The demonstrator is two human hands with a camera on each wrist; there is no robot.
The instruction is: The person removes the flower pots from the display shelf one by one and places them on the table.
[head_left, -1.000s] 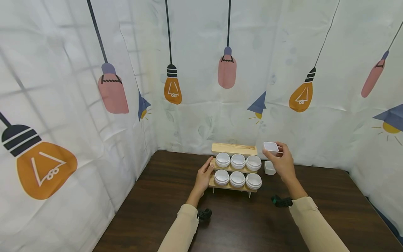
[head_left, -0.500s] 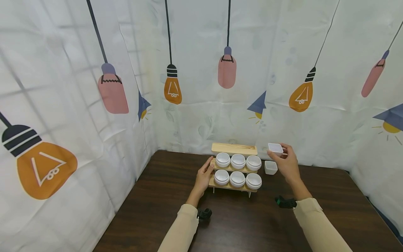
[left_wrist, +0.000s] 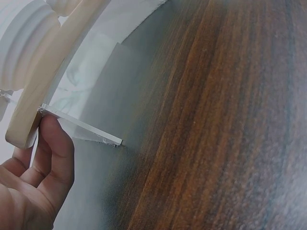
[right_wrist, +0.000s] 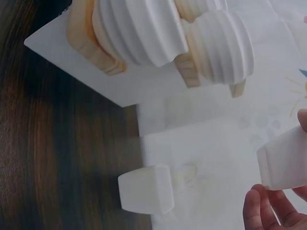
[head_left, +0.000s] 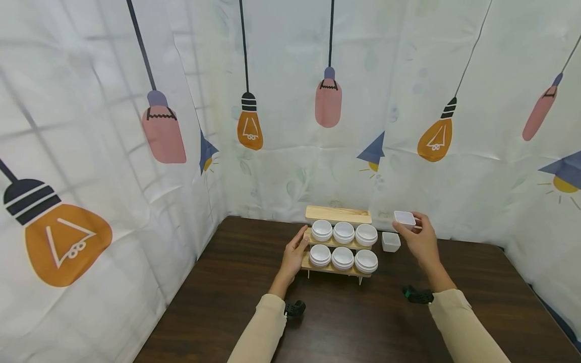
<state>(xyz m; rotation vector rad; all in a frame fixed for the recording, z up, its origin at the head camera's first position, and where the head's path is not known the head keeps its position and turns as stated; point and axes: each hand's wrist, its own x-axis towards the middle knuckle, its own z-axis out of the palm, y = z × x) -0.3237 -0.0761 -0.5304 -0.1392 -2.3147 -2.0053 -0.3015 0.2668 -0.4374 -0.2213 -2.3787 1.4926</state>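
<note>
A tiered wooden rack (head_left: 338, 215) stands near the table's far edge, with white ribbed round bowls (head_left: 343, 232) on its two lower tiers. My left hand (head_left: 292, 257) grips the rack's left end; in the left wrist view its fingers (left_wrist: 57, 143) press against the wooden board (left_wrist: 48, 76) and a thin clear side panel. Off to the right, my right hand (head_left: 423, 244) holds a small white square cup (head_left: 404, 219) in the air between thumb and fingers. A matching square cup (head_left: 391, 242) stands on the table, below and left of the held one.
The dark wood table (head_left: 345, 317) carries all of this. Behind it hangs a white curtain (head_left: 281, 176) printed with lamps, close to the rack's back. The rack's top tier (head_left: 327, 212) shows bare wood.
My right hand has moved to the right and slightly lower with the square cup. The left hand and the rack have stayed in place.
</note>
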